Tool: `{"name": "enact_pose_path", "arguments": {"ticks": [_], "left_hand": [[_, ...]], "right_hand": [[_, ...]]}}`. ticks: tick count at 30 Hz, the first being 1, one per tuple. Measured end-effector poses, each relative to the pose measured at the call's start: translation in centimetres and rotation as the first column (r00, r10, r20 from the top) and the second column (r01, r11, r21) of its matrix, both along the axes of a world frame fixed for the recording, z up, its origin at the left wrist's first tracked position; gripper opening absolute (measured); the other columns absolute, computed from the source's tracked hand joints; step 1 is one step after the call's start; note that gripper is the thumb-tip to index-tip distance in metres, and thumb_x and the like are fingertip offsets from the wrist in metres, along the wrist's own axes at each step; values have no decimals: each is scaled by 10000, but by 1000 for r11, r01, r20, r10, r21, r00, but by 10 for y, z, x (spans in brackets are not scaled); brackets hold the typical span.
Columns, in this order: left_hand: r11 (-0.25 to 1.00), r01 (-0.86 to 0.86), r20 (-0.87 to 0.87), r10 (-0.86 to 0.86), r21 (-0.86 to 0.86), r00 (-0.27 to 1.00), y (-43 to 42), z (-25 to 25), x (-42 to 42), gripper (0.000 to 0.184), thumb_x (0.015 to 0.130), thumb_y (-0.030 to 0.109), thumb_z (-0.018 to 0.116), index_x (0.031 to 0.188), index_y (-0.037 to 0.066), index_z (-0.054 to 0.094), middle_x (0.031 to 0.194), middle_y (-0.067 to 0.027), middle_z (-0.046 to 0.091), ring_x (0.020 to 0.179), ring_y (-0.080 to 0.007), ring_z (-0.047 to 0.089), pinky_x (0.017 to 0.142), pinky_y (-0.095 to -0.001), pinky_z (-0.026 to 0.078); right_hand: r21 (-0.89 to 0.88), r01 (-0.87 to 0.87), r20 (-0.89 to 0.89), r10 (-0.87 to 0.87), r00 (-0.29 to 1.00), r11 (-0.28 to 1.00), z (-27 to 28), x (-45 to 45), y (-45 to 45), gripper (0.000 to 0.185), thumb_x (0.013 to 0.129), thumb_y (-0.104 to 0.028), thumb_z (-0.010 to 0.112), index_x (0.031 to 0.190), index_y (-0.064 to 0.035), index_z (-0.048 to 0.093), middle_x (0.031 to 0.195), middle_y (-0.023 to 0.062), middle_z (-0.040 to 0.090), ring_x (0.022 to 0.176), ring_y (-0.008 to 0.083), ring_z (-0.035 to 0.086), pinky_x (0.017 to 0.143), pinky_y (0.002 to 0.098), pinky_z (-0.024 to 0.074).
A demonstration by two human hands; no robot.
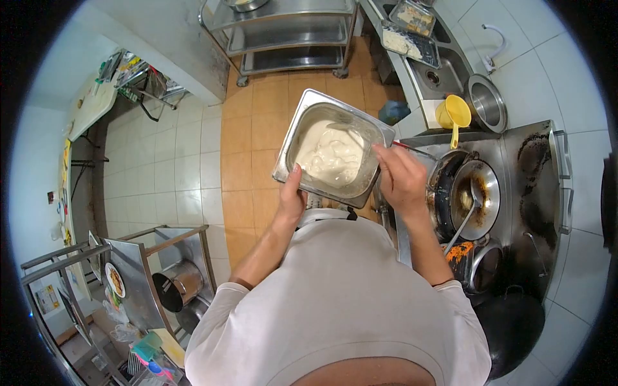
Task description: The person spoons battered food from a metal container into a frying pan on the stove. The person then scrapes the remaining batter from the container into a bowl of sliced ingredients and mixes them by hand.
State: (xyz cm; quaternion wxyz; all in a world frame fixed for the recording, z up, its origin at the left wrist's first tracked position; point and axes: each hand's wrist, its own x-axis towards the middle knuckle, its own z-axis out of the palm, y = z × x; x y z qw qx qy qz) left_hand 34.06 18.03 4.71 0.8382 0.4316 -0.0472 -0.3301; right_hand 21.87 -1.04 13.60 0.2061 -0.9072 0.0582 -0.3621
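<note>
Head view. A rectangular metal pan (291, 134) is held in front of the wearer's torso, above the orange-tiled floor (238, 132), its sides at a slant in view. Contents: thick, pale cream mixture (329, 154), surface lumpy and folded; smears on the inner walls.

Left hand (293, 201): grips the near-left corner, thumb over the rim, remaining fingers mostly hidden beneath. Right hand (402, 177): at the pan's right side, fingers bent, tips at the rim; cannot tell whether they pinch it or only touch it.

Right of the pan: stove top with a wok (490, 206), a ladle (465, 224) resting in it; orange shreds (459, 252) just beside, on the near side. Farther off: yellow dipper (453, 111) next to a steel basin (501, 119), both near the sink (444, 83). Beyond the pan, well apart: wheeled steel cart (286, 38).
</note>
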Motion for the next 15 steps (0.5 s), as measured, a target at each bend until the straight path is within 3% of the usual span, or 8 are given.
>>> {"name": "enact_pose_path", "arguments": {"ticks": [5,8,11,15], "left_hand": [[999,42,-40,-41,23,998,2,6,-1,643,978,407,536,1440,-10,376,1440,-146,481,1343,-267,457,1137,-411,340],[999,39,-8,-39,13,999,2,6,-1,641,979,404,533,1439,-14,376,1445,-152,476,1349,-268,451,1141,-414,333],[999,-27,10,28,-26,1000,0,-4,-2,645,974,399,543,1442,-11,373,1444,-151,474,1351,-269,445,1141,-414,331],[1000,-22,65,23,-14,998,2,-12,-2,651,968,399,561,1443,-6,379,1446,-137,473,1356,-257,434,1149,-407,314]], "right_hand": [[176,-95,-73,109,991,980,8,-10,12,123,865,11,636,975,19,690,747,153,641,625,295,628,571,345,493],[169,-24,70,13,997,985,10,-9,4,121,844,31,645,956,14,686,742,154,646,630,298,640,550,357,506],[166,157,87,-173,981,974,8,1,4,73,873,4,639,916,36,688,768,179,671,633,309,653,577,361,521],[192,175,5,-179,984,966,-3,9,7,102,895,-39,637,923,37,699,768,189,674,604,309,645,574,352,520]]}}
